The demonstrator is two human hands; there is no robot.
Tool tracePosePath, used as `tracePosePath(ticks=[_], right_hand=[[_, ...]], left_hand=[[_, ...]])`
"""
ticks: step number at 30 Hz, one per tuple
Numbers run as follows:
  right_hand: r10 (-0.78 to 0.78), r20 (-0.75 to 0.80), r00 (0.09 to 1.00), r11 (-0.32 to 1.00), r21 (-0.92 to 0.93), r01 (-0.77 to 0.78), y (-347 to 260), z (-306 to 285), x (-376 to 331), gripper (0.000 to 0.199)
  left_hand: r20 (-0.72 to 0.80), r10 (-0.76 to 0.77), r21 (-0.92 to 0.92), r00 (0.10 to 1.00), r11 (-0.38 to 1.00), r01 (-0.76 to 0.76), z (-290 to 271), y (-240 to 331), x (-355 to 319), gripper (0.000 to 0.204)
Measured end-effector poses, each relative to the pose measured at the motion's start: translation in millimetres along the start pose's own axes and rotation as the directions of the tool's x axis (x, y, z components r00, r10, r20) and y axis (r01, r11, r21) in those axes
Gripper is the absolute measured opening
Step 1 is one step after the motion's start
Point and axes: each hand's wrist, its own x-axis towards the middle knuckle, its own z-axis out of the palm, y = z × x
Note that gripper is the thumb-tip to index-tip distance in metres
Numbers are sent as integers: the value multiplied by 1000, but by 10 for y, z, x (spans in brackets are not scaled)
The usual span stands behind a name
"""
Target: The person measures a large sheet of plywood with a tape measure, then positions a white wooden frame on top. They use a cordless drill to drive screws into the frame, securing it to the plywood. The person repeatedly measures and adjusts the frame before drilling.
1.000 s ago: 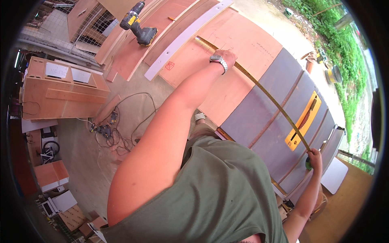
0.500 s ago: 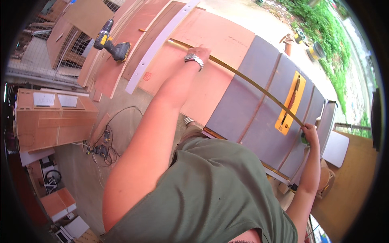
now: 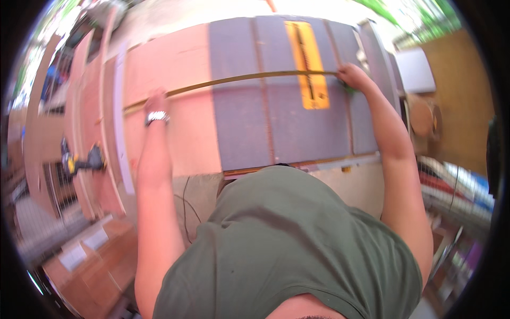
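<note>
A tape measure's yellow blade [image 3: 234, 80] stretches in a slight arch above a pinkish plywood panel and a grey table-saw top [image 3: 239, 127]. My left hand [image 3: 155, 100], wearing a metal watch, is closed on the blade near its left end; its fingers are blurred. Beyond that hand the tape reaches a pale strip [image 3: 120, 106] along the plywood [image 3: 191, 133]. At the right, my right hand [image 3: 355, 77] grips the tape measure, whose green case [image 3: 348, 87] shows partly beneath the fingers. The tape crosses a yellow throat plate [image 3: 317, 95] with a slot holding a dark saw blade.
Left of the pale strip, a black-and-yellow cordless drill [image 3: 82, 159] lies on stacked boards [image 3: 93, 183]. A cardboard-brown cabinet [image 3: 101, 266] stands at the lower left. A cable [image 3: 187, 204] runs over the floor, and a large brown board [image 3: 457, 95] stands at the right.
My view has turned, so the saw top and tape now lie nearly level across the picture. Both hands remain on the tape measure.
</note>
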Motion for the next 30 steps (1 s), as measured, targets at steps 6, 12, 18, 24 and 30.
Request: tracePosePath(ticks=[6, 12, 18, 24, 30], right_hand=[[71, -14, 997, 997, 7, -71, -111, -37, -28, 23], [131, 29, 991, 990, 56, -132, -270, -137, -188, 23], [193, 95, 977, 978, 66, -199, -347, -101, -316, 23], [220, 72, 973, 973, 52, -224, -335, -33, -302, 24], [234, -44, 971, 972, -24, -235, -373, 63, -415, 23]], left_hand=[[-38, 12, 15, 999, 1000, -11, -27, 22, 13, 14], [-72, 3, -69, 997, 998, -8, 23, -56, 51, 13], [9, 2, -206, 1000, 979, 0, -31, -169, 117, 10], [49, -48, -292, 998, 955, 60, -21, -254, 169, 11], [28, -25, -246, 999, 969, 31, 113, -381, 235, 10]])
